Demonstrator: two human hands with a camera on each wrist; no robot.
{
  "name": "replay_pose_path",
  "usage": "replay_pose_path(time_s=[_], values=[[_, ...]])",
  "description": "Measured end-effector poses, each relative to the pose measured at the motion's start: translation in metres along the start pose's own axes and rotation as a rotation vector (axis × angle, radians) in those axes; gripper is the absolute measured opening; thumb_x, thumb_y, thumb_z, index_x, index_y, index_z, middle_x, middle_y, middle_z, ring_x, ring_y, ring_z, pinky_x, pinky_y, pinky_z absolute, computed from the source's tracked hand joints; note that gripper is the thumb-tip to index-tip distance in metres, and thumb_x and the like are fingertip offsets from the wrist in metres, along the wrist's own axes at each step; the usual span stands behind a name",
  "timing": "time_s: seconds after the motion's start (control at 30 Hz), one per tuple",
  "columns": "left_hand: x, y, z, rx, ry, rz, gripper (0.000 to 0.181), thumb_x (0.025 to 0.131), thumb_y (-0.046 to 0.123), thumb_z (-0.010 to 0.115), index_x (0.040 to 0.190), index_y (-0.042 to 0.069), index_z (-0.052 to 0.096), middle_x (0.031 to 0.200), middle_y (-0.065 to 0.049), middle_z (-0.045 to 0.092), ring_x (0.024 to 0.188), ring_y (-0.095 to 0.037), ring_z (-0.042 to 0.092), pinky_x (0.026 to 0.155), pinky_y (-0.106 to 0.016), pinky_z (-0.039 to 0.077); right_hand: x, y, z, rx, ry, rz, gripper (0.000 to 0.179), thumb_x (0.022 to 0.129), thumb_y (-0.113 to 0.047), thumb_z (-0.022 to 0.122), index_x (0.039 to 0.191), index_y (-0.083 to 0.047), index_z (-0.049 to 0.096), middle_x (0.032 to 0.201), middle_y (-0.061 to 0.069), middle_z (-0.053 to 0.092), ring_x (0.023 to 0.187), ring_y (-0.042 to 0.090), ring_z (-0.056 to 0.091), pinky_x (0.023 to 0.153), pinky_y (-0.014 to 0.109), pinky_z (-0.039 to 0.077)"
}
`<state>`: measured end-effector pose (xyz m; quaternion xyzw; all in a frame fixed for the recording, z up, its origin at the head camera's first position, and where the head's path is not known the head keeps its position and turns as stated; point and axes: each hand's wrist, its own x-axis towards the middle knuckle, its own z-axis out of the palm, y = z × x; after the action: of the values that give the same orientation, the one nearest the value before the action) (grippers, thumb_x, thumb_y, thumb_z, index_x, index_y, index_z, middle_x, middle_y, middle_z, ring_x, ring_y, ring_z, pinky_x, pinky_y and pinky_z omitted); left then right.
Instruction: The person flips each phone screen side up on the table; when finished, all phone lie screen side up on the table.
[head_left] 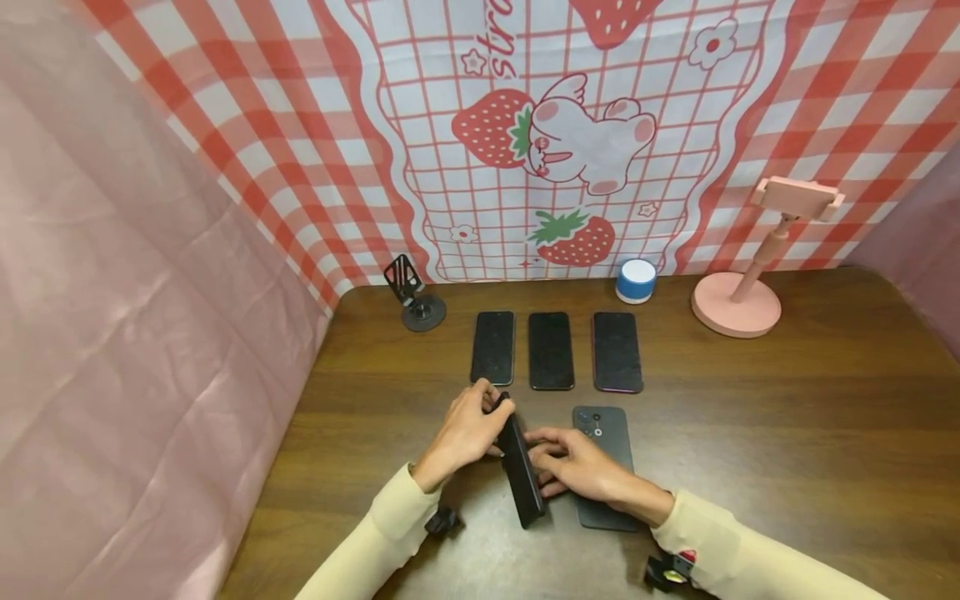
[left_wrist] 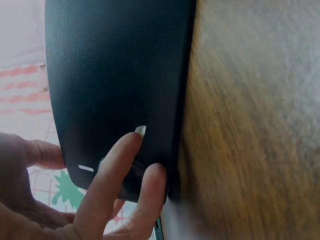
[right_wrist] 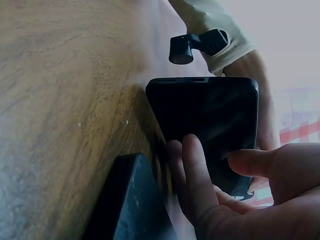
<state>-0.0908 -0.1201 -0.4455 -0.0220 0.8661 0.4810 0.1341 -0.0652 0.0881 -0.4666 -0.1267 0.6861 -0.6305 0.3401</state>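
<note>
The left hand (head_left: 467, 427) gripped the far end of the black phone (head_left: 522, 479), tipped steeply at the table (head_left: 375, 400); the right hand (head_left: 581, 467), fingers loosely extended, touched its screen, partly over the grey phone (head_left: 617, 440) lying face down

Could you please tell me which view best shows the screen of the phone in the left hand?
The right wrist view, because the dark screen faces that camera, though the right hand hides part of it. The head view shows the phone nearly edge-on, and the left wrist view shows its back instead.
</note>
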Motion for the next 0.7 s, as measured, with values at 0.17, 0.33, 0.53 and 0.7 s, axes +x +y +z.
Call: replay_pose_path(time_s=[0.17, 0.33, 0.53, 0.7], values=[[-0.002, 0.0, -0.001, -0.067, -0.026, 0.02, 0.032, 0.097, 0.029, 0.058, 0.117, 0.005, 0.064, 0.111, -0.019, 0.068, 0.064, -0.021, 0.072, 0.055, -0.037, 0.062, 0.003, 0.001, 0.001, 0.002, -0.005, 0.006, 0.051, 0.106, -0.013, 0.058, 0.148, 0.014, 0.045, 0.128, 0.032, 0.065, 0.095, 0.025, 0.076, 0.08, 0.039, 0.065], [-0.003, -0.001, -0.002, -0.17, -0.061, 0.019, 0.037, 0.097, 0.022, 0.056, 0.124, -0.002, 0.062, 0.113, -0.023, 0.068, 0.063, -0.029, 0.075, 0.056, -0.041, 0.063, 0.006, 0.001, 0.0, -0.012, -0.006, 0.009, 0.052, 0.105, -0.016, 0.062, 0.146, 0.014, 0.048, 0.124, 0.028, 0.068, 0.096, 0.029, 0.077, 0.08, 0.039, 0.065], [-0.006, -0.004, -0.007, -0.232, -0.101, 0.022, 0.039, 0.1, 0.018, 0.055, 0.13, -0.006, 0.063, 0.117, -0.027, 0.071, 0.068, -0.03, 0.076, 0.059, -0.04, 0.064, 0.008, 0.0, 0.0, -0.041, 0.022, 0.018, 0.06, 0.102, -0.023, 0.068, 0.144, 0.015, 0.049, 0.115, 0.022, 0.072, 0.09, 0.028, 0.078, 0.076, 0.038, 0.065], [-0.008, -0.006, -0.015, -0.245, -0.145, 0.043, 0.04, 0.103, 0.013, 0.05, 0.133, -0.01, 0.062, 0.107, -0.034, 0.073, 0.073, -0.035, 0.078, 0.06, -0.038, 0.064, 0.011, 0.001, 0.001, -0.088, 0.081, -0.006, 0.062, 0.095, -0.021, 0.078, 0.14, 0.013, 0.053, 0.104, 0.017, 0.072, 0.08, 0.024, 0.078, 0.069, 0.035, 0.064]])
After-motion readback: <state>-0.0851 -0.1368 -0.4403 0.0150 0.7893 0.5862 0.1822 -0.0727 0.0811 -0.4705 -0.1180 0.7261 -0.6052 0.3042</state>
